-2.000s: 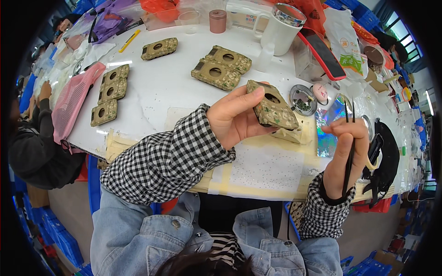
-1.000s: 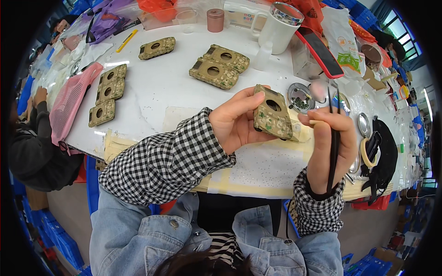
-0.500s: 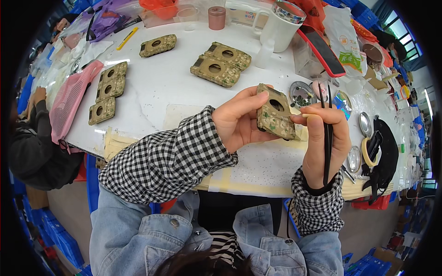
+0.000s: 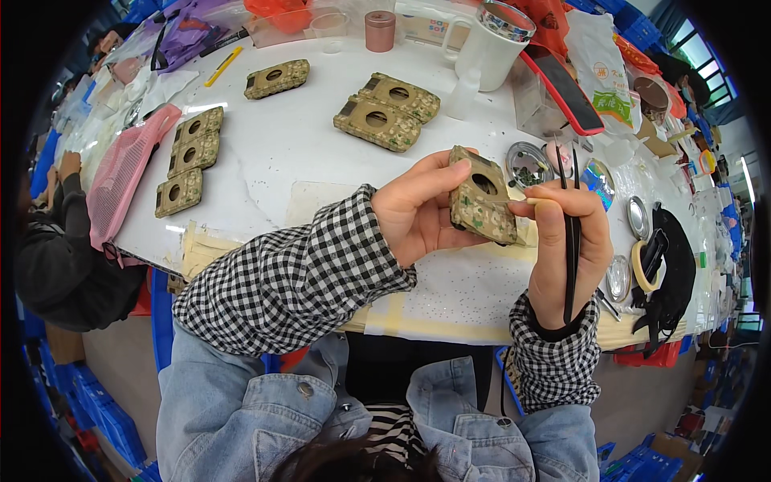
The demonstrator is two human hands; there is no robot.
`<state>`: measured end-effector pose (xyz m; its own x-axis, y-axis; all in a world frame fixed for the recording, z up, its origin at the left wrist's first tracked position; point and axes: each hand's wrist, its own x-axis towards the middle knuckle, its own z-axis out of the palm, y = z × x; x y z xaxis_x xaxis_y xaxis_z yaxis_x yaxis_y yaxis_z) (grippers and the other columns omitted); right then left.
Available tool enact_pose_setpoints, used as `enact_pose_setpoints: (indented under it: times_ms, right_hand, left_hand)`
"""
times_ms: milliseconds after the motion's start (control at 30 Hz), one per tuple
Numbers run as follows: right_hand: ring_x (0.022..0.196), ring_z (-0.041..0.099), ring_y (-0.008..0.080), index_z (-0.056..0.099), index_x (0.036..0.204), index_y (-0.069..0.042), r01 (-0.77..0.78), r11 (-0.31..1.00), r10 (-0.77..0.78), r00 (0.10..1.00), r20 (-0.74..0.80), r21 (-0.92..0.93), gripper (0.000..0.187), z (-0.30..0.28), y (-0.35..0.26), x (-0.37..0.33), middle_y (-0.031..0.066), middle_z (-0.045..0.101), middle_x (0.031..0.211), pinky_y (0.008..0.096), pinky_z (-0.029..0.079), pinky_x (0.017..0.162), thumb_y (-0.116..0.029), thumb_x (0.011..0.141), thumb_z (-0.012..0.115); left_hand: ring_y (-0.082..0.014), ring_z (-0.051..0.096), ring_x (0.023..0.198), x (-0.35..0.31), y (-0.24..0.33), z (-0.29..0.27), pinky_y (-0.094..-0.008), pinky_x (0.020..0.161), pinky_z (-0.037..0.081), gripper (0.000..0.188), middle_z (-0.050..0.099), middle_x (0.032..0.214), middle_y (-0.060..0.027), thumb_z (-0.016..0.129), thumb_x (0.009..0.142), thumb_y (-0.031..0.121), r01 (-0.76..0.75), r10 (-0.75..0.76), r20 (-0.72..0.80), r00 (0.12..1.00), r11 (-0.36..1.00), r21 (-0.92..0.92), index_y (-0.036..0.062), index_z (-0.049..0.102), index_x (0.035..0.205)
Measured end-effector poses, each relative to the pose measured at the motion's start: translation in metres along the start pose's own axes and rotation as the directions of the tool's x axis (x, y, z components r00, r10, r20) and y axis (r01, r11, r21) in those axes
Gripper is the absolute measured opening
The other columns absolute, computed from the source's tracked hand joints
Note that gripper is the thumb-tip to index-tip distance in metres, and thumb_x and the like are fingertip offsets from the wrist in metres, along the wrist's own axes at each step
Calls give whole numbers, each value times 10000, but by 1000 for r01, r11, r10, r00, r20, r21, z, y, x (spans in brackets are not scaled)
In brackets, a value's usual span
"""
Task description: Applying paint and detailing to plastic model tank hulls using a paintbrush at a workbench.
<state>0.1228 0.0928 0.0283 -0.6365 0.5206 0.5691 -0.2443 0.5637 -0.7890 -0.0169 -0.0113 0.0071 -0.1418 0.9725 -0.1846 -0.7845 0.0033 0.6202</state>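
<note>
Tilted in my left hand (image 4: 414, 205) is a camouflage model tank hull (image 4: 490, 215) with a round hole in its top; the thumb lies on its upper edge, the fingers underneath. My right hand (image 4: 554, 253) pinches a thin pale stick (image 4: 524, 200), whose fine tip reaches over the hull beside the hole. Whether the tip touches the surface I cannot tell. Black tweezers (image 4: 572, 265) also sit in that hand, points upward, between thumb and fingers. Just beyond the hull lies a round clear dish (image 4: 528, 178) with small dark bits in it.
Several similar hulls (image 4: 377, 128) lie across the white table (image 4: 265, 161). Behind stand a white mug (image 4: 491, 52) and a red-edged phone (image 4: 558, 88). A pink mesh bag (image 4: 132, 177) lies left, near another person's arm (image 4: 76, 233). At right are a tape roll (image 4: 642, 265) and black cloth (image 4: 675, 265).
</note>
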Motion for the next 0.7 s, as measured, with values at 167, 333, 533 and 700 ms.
enact_pose_setpoints:
  times_ms: [167,333,533,700]
  right_hand:
    - [700,528,98,541,908,20,-7,1000,7,1000,6,0,64,-1,-1,0,90,590,792,211,405,666,-30,869,530]
    - [751,596,149,520,917,29,-73,984,108,970,-216,164,104,-10,-4,-4,115,579,883,255,461,753,-68,896,489]
    - [747,575,190,556,863,24,35,847,-77,995,-56,-530,64,-42,8,-15,119,578,817,281,448,667,21,804,581]
    - [750,561,264,585,811,4,148,709,-140,988,67,-690,121,-36,19,-13,137,563,784,311,444,681,41,718,652]
  left_hand:
    - [-243,549,1070,-1,1,1,-393,883,493,427,493,1217,-126,385,935,290,-1,1,-6,1000,1000,-1,86,330,1306]
    - [-277,523,1109,1,2,2,-396,901,486,400,479,1231,-166,376,940,274,-23,22,-18,1000,999,-24,74,343,1285]
    - [-299,500,1135,5,0,-5,-396,907,487,400,474,1227,-223,383,941,282,-97,96,-20,995,994,-49,56,353,1269]
    - [-308,518,1111,7,0,-7,-366,882,504,398,471,1216,-257,396,936,292,-111,109,-44,993,993,-49,51,372,1252]
